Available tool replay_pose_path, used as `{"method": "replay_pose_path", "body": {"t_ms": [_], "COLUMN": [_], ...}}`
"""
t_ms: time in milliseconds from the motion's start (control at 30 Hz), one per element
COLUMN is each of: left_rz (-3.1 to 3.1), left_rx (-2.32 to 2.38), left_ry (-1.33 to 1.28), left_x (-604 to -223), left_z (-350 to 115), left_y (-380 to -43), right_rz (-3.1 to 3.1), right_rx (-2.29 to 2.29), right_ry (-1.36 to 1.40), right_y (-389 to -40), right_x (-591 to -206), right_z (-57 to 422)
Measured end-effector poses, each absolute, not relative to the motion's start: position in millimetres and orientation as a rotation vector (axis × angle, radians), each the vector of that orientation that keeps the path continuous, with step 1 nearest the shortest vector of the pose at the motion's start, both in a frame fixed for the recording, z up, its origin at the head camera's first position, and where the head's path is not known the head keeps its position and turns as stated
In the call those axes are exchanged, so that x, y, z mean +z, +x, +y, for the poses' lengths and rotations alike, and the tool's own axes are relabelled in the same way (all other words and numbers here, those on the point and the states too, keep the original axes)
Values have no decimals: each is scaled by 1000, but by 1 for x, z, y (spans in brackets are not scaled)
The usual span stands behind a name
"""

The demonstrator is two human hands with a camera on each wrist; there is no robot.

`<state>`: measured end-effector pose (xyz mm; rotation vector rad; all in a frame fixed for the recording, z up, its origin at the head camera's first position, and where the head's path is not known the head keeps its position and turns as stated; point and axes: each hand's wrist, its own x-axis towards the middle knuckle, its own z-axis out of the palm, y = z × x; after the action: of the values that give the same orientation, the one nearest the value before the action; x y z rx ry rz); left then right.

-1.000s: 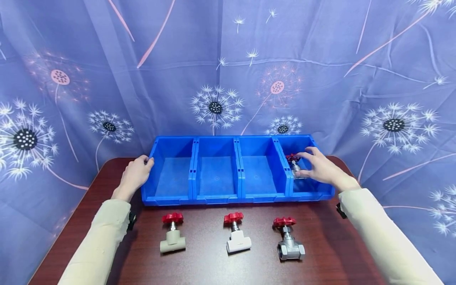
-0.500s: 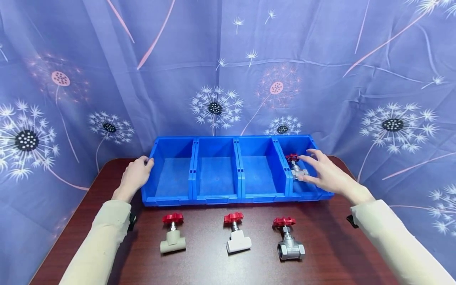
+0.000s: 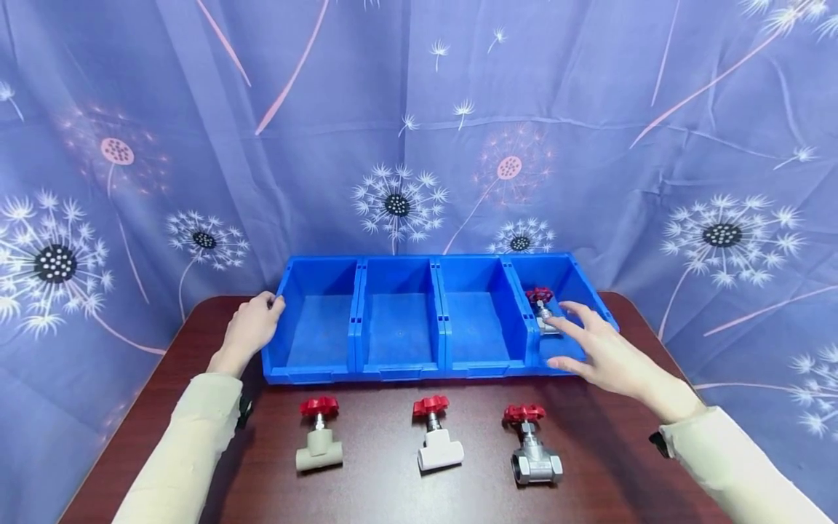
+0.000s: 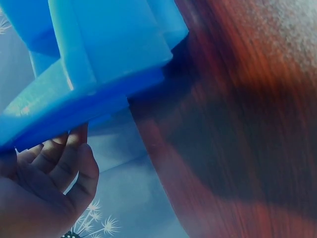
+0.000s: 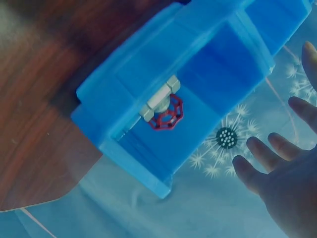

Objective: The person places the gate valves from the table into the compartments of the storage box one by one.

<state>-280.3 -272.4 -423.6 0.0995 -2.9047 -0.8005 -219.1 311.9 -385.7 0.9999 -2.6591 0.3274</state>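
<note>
A blue bin (image 3: 401,372) with several compartments in a row stands at the back of the table. My left hand (image 3: 250,327) holds its left side wall by the rim; in the left wrist view the fingers (image 4: 64,158) curl against the outside of the bin. Inside the rightmost compartment lies a metal valve (image 3: 545,320) with a red handwheel, seen from above in the right wrist view as the valve (image 5: 163,103) by the compartment wall. My right hand (image 3: 609,356), fingers spread and holding nothing, hovers over the front right corner of that compartment.
On the brown table (image 3: 366,502), in front of the bin, lie a beige valve (image 3: 319,447), a white valve (image 3: 439,447) and a second metal valve (image 3: 535,462), all with red handwheels. A blue-purple dandelion-print curtain (image 3: 327,145) hangs right behind the table.
My right hand has let go of the metal valve in the rightmost compartment, opened its fingers and drawn back toward the front right. The left hand stays on the bin's left wall.
</note>
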Motion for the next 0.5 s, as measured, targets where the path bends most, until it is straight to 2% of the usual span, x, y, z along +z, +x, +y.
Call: {"method": "replay_pose_path", "body": {"t_ms": [500], "left_rz": [-2915], "left_rx": [-777], "left_ry": [95], "left_x": [-424], "left_z": [-272], "left_y": [-280], "right_rz": [-2657], "right_rx": [371], "right_ry": [1023], "right_y": [-181], "right_x": [-409], "right_z": [304]}}
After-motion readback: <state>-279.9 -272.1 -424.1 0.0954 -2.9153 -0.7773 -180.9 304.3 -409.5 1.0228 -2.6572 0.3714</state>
